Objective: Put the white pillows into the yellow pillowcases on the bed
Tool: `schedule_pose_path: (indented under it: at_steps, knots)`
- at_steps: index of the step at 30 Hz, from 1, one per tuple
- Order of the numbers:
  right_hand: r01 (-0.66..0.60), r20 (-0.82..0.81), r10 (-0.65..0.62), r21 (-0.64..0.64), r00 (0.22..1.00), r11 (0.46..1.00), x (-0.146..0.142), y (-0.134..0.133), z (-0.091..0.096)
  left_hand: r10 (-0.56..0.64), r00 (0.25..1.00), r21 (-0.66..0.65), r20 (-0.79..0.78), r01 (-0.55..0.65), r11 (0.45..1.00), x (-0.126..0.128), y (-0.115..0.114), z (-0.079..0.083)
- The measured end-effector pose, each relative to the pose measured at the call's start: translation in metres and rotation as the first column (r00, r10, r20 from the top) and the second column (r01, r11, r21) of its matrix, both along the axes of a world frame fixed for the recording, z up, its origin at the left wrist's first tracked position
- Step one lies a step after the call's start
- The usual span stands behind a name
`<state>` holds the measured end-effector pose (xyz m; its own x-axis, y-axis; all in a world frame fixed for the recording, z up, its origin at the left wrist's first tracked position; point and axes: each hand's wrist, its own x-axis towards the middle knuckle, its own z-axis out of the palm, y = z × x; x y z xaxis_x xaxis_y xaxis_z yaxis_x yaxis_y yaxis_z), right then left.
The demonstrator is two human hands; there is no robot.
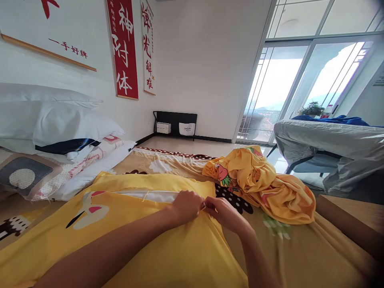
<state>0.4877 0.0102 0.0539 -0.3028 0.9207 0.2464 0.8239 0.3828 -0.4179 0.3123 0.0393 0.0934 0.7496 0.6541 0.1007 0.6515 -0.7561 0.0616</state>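
A pillow in a yellow printed pillowcase [168, 248] lies on the bed in front of me, with the white pillow [144, 196] showing through the case's open edge. My left hand [187, 206] is closed on the yellow cloth at that edge. My right hand [222, 210] pinches the same edge right beside it, fingertips almost touching the left hand's. What sits between the fingers, perhaps a zip pull, is too small to make out.
A crumpled yellow printed cloth [264, 184] lies on the bed to the right. White and patterned pillows [57, 136] are stacked at the left wall. A grey covered table [330, 144] stands by the glass doors. A wooden bed edge [354, 224] runs at the right.
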Motion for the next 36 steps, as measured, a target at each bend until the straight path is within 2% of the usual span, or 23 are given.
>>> schedule_pose_path:
  at_steps: [6,9,11,15,23,29,36]
  knots:
    - [-0.073,-0.088,0.071,-0.022,0.994,0.997,0.001,-0.002,0.003,-0.074,0.997,0.105,-0.026,0.076,0.992,0.007,-0.004,0.006]
    - [-0.084,-0.095,0.081,-0.033,0.992,0.996,0.003,-0.002,0.005,-0.056,0.998,0.101,0.031,0.052,0.993,0.006,-0.004,0.006]
    - [-0.069,-0.086,0.065,-0.050,0.994,0.996,0.004,-0.002,0.006,-0.007,0.997,0.051,0.081,0.003,0.999,0.000,0.000,0.006]
    - [-0.084,-0.109,0.074,-0.092,0.991,0.992,0.006,0.000,0.004,0.102,0.975,-0.083,0.198,-0.087,0.993,-0.025,0.012,0.004]
    - [-0.098,-0.064,0.089,-0.157,0.994,0.983,0.005,-0.003,0.002,0.215,0.924,-0.229,0.317,-0.146,0.962,-0.082,0.023,0.008]
    - [-0.068,0.009,0.070,-0.158,0.998,0.985,0.003,-0.005,0.003,0.255,0.909,-0.233,0.329,-0.183,0.955,-0.117,0.025,0.019]
    - [-0.066,-0.002,0.067,-0.194,0.998,0.979,0.003,-0.002,-0.003,0.323,0.883,-0.234,0.341,-0.253,0.939,-0.164,0.037,0.028]
